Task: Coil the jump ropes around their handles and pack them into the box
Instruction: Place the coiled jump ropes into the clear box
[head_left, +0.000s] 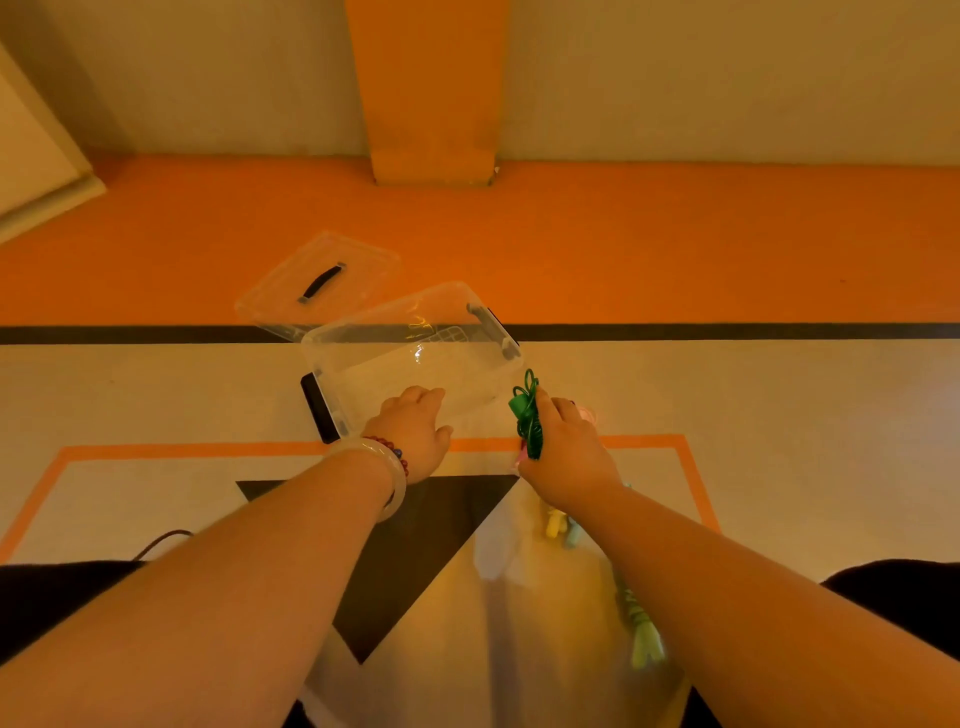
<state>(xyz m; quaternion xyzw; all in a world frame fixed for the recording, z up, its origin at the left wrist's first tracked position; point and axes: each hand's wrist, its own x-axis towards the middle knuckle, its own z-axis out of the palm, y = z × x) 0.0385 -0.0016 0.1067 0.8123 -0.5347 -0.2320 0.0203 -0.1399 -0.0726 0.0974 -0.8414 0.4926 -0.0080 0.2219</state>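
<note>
GYM FLOOR (779, 395): A seated person packs jump ropes. Nearest, under the right forearm, pale ropes (644, 639) in yellow-green lie loose, not yet coiled.

Further out, the right hand (566, 457) is clenched round a green rope (527, 415), a tight bundle of thin, glossy cord. Small loops sprout past the fingertips and the lower end pokes out below the thumb. A trace of pink shows at either edge of the hand (handle or another rope, it cannot be told). The bundle hangs just outside the right near corner of the box (415, 358), not yet in it.

The rope looks light, and the slick cord seems springy enough to unwind if the fingers slacken. The safest hold is probably the one shown: across the windings at mid-bundle, where the handles should make a stiff core.

The left hand (415, 431), bracelets (397, 462) on the wrist, grips the box with its fingers curled over the near rim and its thumb outside the wall. The box is clear plastic with dark latches at the ends, and it is open, with no rope visible inside.

Beyond the left fingertips, behind the box, the clear lid (317, 286) lies flat, its dark handle up.
</note>
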